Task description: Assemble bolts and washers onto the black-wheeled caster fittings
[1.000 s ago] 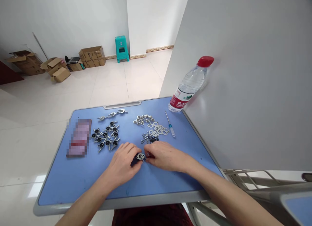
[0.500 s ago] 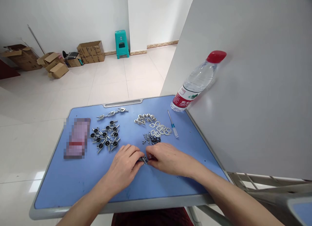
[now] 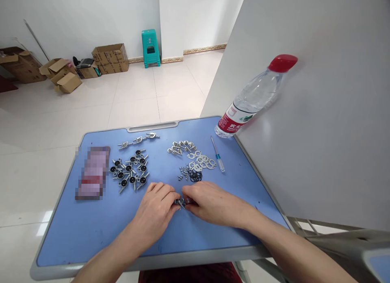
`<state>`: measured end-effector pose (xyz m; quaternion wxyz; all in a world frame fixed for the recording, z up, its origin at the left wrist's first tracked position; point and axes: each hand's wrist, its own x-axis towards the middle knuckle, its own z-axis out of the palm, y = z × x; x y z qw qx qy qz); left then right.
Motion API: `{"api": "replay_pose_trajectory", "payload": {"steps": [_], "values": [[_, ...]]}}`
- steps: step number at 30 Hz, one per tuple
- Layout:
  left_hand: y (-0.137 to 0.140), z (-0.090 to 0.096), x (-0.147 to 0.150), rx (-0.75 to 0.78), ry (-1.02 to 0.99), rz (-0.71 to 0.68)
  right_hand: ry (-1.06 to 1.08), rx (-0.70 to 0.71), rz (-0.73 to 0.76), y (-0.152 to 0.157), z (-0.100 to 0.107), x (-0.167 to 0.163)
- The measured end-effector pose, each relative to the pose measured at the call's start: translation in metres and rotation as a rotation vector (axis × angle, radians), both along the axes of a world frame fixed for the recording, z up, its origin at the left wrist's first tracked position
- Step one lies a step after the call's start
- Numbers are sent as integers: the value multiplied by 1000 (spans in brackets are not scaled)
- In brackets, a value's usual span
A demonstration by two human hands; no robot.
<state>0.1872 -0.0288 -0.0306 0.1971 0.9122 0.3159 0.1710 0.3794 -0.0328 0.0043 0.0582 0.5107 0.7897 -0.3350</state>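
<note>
My left hand [image 3: 160, 205] is closed on a small metal fitting [image 3: 180, 202] close above the table; the fingers cover much of it. Against its right side, my right hand [image 3: 210, 201] is pinched closed. Something small and clear or reddish shows between those fingertips, too hidden to name. Just beyond the hands are black rubber rings [image 3: 195, 176], small screws [image 3: 183, 172] and flat metal plates [image 3: 201, 162]. Metal pieces with rounded ends [image 3: 182, 146] lie behind these. To the left are several metal fittings with black discs [image 3: 133, 168].
The blue table [image 3: 100, 234] carries a screwdriver [image 3: 218, 156] at right and a blurred purple object [image 3: 94, 169] at left. Three metal parts [image 3: 138, 140] lie along the back. A water bottle [image 3: 243, 106] stands by the grey panel [image 3: 329, 124]. Cardboard boxes [image 3: 111, 58] and a stool [image 3: 150, 49] are beyond.
The camera view has shifted slightly. Both hands stay together at the fitting, with only a slight change in the fingers. The laid-out parts appear unmoved on the table.
</note>
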Motion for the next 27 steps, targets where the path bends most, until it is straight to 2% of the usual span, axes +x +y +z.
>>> {"api": "replay_pose_trajectory", "payload": {"steps": [10,27], "values": [[1,-1,-2,-78,-40,-12,19,-47,-54,5,11,14],[0,1,-2,-167,-69,-47,16,-79,-33,4,6,7]]}}
